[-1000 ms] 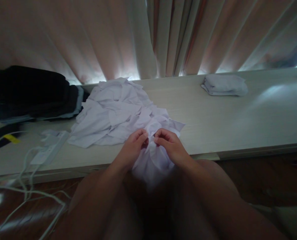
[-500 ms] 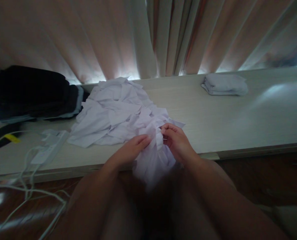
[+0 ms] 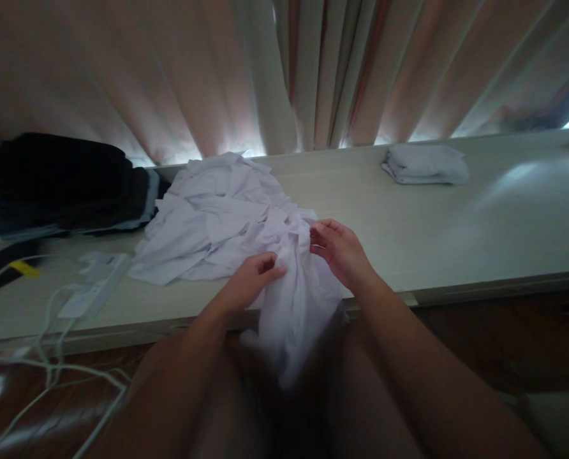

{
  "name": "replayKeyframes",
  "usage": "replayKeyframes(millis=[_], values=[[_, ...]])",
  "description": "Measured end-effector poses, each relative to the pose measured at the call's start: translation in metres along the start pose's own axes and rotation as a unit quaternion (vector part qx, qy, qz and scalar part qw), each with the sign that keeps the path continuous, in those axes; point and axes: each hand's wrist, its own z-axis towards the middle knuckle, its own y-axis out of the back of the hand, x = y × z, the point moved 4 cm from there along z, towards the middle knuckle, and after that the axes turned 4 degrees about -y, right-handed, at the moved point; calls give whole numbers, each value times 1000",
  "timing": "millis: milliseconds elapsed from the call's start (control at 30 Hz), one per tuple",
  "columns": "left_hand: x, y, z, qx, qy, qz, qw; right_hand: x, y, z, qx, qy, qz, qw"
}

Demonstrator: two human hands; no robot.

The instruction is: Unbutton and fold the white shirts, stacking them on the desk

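A thin white garment [image 3: 291,299] hangs from the shelf's front edge down between my knees, its top in gathered folds. My left hand [image 3: 254,277] pinches the garment's left side, thumb on top and fingers curled. At the right, the fingertips of my right hand [image 3: 338,247] are closed on its upper edge. Whether it is a shirt I cannot tell. Behind my hands lies a rumpled pile of white clothes [image 3: 212,213], touching the garment. The lower end of the garment is blurred and in shadow.
A folded white garment [image 3: 425,164] rests at the back right of the pale shelf [image 3: 457,229]. On the left are a stack of dark folded clothes [image 3: 59,182] and a power strip [image 3: 96,287] with trailing cables [image 3: 88,368]. Pleated curtains [image 3: 208,76] hang behind.
My right hand has shifted slightly up along the garment, and my left hand a little to the left. The garment now hangs straighter and lower. The view has turned slightly.
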Motion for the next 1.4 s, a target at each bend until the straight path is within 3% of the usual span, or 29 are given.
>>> replayKeyframes(millis=[133,300,367,533,633,733,833,900,1067,1167,1233,1300,1400], values=[[-1,0,5,-67,29,-69,995,-1,18,-10,-36,43,-230,972],[3,2,7,-121,48,-105,986,-6,34,-30,41,-6,-489,871],[5,3,8,-139,51,-121,982,-11,38,-34,86,-29,-525,847],[6,2,13,-143,46,-106,983,-14,40,-32,165,-24,-534,829],[6,8,16,-155,45,-50,986,-6,41,-31,191,-61,-463,863],[8,21,20,-177,23,31,983,6,41,-33,187,-109,-269,939],[12,39,20,-239,-5,84,967,16,40,-33,152,-116,-87,978],[16,50,19,-267,2,124,956,20,39,-33,131,-111,-33,985],[19,65,19,-250,-32,273,929,20,32,-31,110,-106,6,988],[14,71,14,-280,-51,276,918,13,26,-30,102,-133,2,986],[9,74,8,-290,-25,233,928,8,21,-30,107,-160,-12,981],[3,70,0,-253,10,163,953,5,14,-31,111,-171,-17,979],[-6,54,-10,-140,41,57,988,4,3,-34,114,-151,-6,982]])
